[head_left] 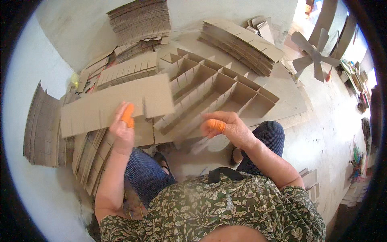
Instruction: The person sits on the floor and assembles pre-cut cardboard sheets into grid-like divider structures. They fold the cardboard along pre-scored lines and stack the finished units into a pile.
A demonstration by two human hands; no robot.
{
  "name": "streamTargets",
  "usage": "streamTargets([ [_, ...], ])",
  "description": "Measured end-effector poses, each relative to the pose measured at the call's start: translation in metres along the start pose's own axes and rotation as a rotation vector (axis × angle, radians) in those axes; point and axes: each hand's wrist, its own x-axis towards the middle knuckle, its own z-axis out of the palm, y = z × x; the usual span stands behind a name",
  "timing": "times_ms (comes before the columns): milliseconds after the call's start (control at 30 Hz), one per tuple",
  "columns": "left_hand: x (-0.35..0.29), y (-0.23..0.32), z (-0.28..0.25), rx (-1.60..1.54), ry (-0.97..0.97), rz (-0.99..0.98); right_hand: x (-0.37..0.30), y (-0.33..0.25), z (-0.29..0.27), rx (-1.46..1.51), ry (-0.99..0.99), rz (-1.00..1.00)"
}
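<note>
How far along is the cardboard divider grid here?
Done: a divider grid of interlocked strips stands with many cells formed. In hand: the left hand holds a slotted strip; the right hand is at the grid's near edge. Left: stacks of strips unused.

Green floral blouse, dark dotted trousers, orange finger cots on both hands (pixel 122 130).

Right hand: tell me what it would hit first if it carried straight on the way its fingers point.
The right hand points left, across the near edge of the cardboard divider grid. It would probably meet the blurred strip by its fingers, then the grid's near corner; depth is unclear.
</note>
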Motion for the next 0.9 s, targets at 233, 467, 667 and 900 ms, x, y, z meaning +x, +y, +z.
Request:
streamTargets([
  [233, -0.004, 0.004, -0.017, 0.07, -0.011, -0.085, -0.011, 0.006, 0.003, 0.102, -0.056, 0.102],
  [467, -0.01, 0.072, 0.002, -0.277, -0.11, 0.093, -0.008, -0.009, 0.01, 0.372, 0.033, 0.075],
  [667, -0.007, 0.083, 0.027, -0.166, -0.102, 0.339, -0.029, -0.025, -0.027, 0.135, 0.509, 0.057],
  [900, -0.071, 0.023, 0.038, -0.223, -0.077, -0.389, -0.063, -0.021, -0.103, 0.196, 0.814, -0.558],
])
